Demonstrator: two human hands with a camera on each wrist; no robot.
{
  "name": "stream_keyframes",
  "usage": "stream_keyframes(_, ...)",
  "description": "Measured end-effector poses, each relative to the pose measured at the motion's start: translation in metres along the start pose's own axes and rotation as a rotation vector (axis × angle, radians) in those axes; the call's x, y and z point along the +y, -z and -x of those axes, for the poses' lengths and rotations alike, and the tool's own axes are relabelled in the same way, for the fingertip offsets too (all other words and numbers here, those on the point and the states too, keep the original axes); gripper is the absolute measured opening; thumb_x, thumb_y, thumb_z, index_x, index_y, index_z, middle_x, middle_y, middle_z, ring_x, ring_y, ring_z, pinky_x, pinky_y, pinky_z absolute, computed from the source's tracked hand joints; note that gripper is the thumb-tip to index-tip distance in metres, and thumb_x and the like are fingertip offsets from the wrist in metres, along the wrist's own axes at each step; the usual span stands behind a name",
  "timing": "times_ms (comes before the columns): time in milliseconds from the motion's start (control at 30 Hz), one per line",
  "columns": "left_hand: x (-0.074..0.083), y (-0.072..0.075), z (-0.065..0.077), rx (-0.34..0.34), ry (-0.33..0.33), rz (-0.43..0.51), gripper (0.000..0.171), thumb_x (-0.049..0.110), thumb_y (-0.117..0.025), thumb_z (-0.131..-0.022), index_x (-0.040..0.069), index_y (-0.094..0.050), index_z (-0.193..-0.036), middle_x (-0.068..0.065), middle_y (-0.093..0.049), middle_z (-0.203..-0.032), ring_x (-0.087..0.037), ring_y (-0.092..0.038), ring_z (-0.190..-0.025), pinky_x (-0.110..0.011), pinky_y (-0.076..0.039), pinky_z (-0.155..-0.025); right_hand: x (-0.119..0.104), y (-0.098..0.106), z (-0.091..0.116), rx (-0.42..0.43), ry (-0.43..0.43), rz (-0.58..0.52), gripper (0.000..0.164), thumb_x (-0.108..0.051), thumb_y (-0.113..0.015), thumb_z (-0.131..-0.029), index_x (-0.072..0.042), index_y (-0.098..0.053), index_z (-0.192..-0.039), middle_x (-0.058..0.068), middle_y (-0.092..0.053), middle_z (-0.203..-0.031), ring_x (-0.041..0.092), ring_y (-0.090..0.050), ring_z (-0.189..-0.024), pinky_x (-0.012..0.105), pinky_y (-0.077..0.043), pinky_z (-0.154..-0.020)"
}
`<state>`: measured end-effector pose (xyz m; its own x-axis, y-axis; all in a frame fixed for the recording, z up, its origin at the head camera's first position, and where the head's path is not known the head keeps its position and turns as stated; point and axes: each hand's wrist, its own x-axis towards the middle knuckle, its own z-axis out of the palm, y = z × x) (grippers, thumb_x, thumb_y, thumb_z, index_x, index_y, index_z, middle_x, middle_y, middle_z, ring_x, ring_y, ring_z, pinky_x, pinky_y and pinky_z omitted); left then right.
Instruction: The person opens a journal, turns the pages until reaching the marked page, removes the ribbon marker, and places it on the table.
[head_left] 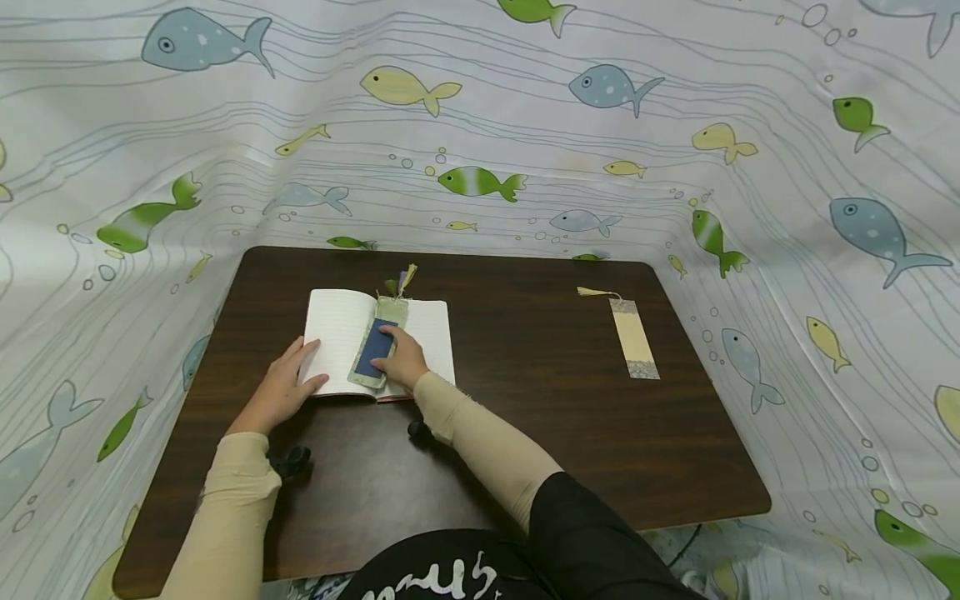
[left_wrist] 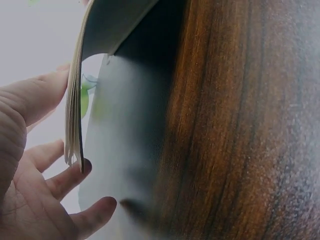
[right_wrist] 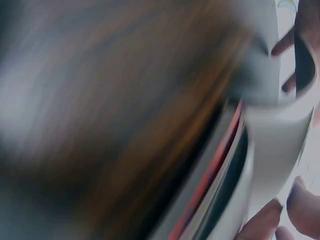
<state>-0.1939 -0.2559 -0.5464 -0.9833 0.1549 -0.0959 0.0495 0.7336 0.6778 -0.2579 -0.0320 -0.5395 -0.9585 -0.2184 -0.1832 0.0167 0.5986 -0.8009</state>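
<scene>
An open notebook (head_left: 337, 333) with lined white pages lies near the table's left side. My left hand (head_left: 281, 387) grips its left edge; in the left wrist view a curved stack of pages (left_wrist: 74, 110) sits between thumb and fingers. Over the notebook's middle, my right hand (head_left: 406, 360) pinches tasselled bookmarks, a blue panel (head_left: 372, 347) on top and pale green patterned borders (head_left: 393, 309) showing around it. Their tassels (head_left: 405, 279) stick out past the notebook's far edge. Overlap hides how many bookmarks there are.
Another bookmark (head_left: 634, 338), cream with grey patterned ends and a yellow tassel (head_left: 595, 292), lies at the right of the dark brown table (head_left: 525, 467). A fish-print curtain (head_left: 510, 125) hangs around the table's far side and flanks.
</scene>
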Motion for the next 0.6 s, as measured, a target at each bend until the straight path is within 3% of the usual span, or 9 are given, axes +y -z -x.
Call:
stream_keyframes(133, -0.002, 0.0, 0.004, 0.018, -0.013, 0.005, 0.074, 0.036, -0.057, -0.098, 0.001, -0.022, -0.152, -0.031, -0.005, -0.157, -0.059, -0.012, -0.138, -0.074, -0.018, -0.104, 0.021, 0.04, -0.006, 0.0, 0.076, 0.02, 0.064, -0.008, -0.075, -0.084, -0.019, -0.049, -0.142, 0.008, -0.048, -0.145, 0.024, -0.045, -0.133, 0.037, -0.041, -0.107)
stream_keyframes(300, -0.001, 0.002, 0.006, 0.029, -0.029, -0.001, 0.073, 0.036, -0.057, -0.097, 0.0, -0.024, -0.151, -0.03, -0.007, -0.157, -0.058, -0.012, -0.138, -0.073, -0.018, -0.104, 0.086, 0.133, -0.017, -0.03, 0.1, 0.143, 0.073, -0.004, -0.073, -0.085, -0.017, -0.039, -0.148, 0.015, -0.05, -0.14, 0.028, -0.054, -0.119, 0.041, -0.046, -0.099)
stream_keyframes(400, 0.001, 0.003, 0.005, 0.023, -0.033, -0.012, 0.072, 0.035, -0.058, -0.097, 0.0, -0.025, -0.151, -0.029, -0.008, -0.158, -0.057, -0.012, -0.138, -0.073, -0.019, -0.104, 0.135, 0.198, -0.014, -0.057, 0.028, 0.259, 0.072, -0.006, -0.069, -0.089, -0.013, -0.032, -0.151, 0.021, -0.049, -0.137, 0.035, -0.053, -0.117, 0.048, -0.046, -0.096)
stream_keyframes(467, 0.003, 0.003, 0.003, 0.012, -0.04, -0.012, 0.071, 0.034, -0.058, -0.097, 0.001, -0.026, -0.151, -0.028, -0.008, -0.158, -0.057, -0.011, -0.139, -0.073, -0.019, -0.104, 0.165, 0.237, -0.007, -0.053, -0.064, 0.329, 0.071, -0.008, -0.067, -0.091, -0.01, -0.03, -0.152, 0.025, -0.045, -0.141, 0.039, -0.049, -0.124, 0.052, -0.044, -0.099)
stream_keyframes(600, 0.006, 0.004, 0.0, -0.001, -0.048, -0.005, 0.071, 0.033, -0.059, -0.097, 0.002, -0.026, -0.151, -0.027, -0.007, -0.159, -0.056, -0.011, -0.139, -0.072, -0.019, -0.105, 0.212, 0.288, 0.005, 0.011, -0.25, 0.504, 0.07, -0.008, -0.067, -0.091, -0.005, -0.03, -0.15, 0.034, -0.038, -0.139, 0.049, -0.044, -0.123, 0.058, -0.043, -0.098)
